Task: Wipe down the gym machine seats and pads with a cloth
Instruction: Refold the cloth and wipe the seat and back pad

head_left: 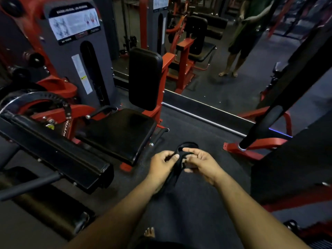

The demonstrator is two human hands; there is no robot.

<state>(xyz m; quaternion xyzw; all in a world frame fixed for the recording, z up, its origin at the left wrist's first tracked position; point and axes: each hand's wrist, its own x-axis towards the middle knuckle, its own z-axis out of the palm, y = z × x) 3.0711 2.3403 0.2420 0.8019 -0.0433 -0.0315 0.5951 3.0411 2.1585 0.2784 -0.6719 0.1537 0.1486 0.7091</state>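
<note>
Blurred placard [74,24] text; dark cloth [177,169] perhaps partly behind fingers [193,153].

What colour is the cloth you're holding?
Black. The cloth is gripped between the left hand and right hand; seen in the head view.

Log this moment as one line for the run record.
stage: readying cloth | left hand: gripping black cloth | right hand: gripping same cloth | seat: untouched, left of hands | backrest pad: untouched

Both bare forearms stretched forward and low, converging. Left hand [162,163] curled with thumb on top, right hand [201,161] fingers bent inward, fingertips nearly meeting, both pinching a dark cloth [177,169].
</note>
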